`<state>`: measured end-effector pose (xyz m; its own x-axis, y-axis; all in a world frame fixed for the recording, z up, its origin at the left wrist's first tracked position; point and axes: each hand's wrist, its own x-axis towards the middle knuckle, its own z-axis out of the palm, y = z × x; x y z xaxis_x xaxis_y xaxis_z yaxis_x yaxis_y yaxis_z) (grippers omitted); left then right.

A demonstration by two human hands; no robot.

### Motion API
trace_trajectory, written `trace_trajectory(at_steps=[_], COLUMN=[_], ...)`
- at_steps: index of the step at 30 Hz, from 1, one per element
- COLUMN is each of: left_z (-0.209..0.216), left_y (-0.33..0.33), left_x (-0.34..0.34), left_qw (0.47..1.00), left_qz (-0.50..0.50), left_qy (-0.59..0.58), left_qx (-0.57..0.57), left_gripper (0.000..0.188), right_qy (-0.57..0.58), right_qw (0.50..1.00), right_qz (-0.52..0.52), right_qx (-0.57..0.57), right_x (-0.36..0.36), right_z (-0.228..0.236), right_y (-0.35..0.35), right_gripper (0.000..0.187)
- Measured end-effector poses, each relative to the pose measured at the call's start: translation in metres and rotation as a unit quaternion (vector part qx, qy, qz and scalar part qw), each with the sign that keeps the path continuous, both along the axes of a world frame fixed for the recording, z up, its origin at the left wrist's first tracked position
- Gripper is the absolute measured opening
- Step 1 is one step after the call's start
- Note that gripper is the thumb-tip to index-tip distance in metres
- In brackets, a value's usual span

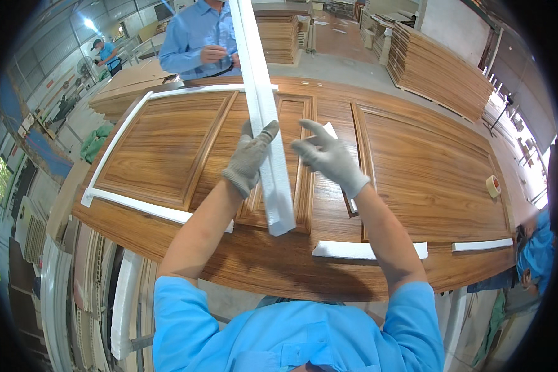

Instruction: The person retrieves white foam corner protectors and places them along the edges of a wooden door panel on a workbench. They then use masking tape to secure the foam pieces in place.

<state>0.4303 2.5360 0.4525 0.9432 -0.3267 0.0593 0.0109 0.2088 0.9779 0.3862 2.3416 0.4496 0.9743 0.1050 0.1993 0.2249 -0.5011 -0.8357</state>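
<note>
My left hand (249,155), in a grey glove, grips a long white foam strip (275,192) that is held tilted above a brown wood-grain door (428,161). My right hand (333,158), also gloved, is apart from the strip with its fingers spread and nothing in them. Beneath the right hand, part of another white foam piece (330,131) shows. White strips lie along the door's left panel, including a near-side strip (146,208) and a far-side strip (195,90). On the near edge rest a foam strip (347,250) and a shorter strip (482,245).
A tape roll (493,186) sits at the door's right end. Across from me stands a person in a blue shirt (195,40); another person in blue (535,251) is at the right edge. Stacked panels (434,71) stand behind. Boards (90,279) lean at the near left.
</note>
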Motion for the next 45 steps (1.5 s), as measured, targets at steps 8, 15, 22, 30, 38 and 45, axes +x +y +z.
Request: trace_trajectory(at_steps=[8, 15, 22, 30, 38, 45], left_z=[-0.002, 0.0, 0.028, 0.054, 0.047, 0.037], left_y=[-0.003, 0.02, 0.039, 0.096, 0.12, 0.135], left_x=[-0.006, -0.017, -0.041, -0.041, -0.048, -0.05], left_qw=[0.999, 0.991, 0.979, 0.962, 0.982, 0.997], left_qz=[-0.027, -0.041, -0.047, -0.035, -0.062, -0.024], left_qy=[0.012, -0.109, -0.121, -0.15, -0.065, -0.014], left_qx=[-0.039, 0.059, 0.159, 0.225, 0.167, 0.074], left_gripper=[0.063, 0.064, 0.077, 0.074, 0.064, 0.05], right_qy=[0.013, -0.112, -0.086, -0.082, -0.148, -0.139], right_qw=[0.994, 0.972, 0.971, 0.926, 0.963, 0.935], right_qz=[0.006, -0.044, 0.014, 0.014, -0.039, 0.005], right_qx=[0.111, 0.199, 0.225, 0.368, 0.22, 0.327], right_x=[-0.011, 0.01, 0.034, 0.039, 0.056, 0.048], right_z=[0.007, 0.04, 0.09, 0.097, 0.091, 0.091], right_y=[0.032, 0.024, 0.01, 0.013, 0.026, 0.041], right_gripper=[0.069, 0.063, 0.072, 0.048, 0.052, 0.052])
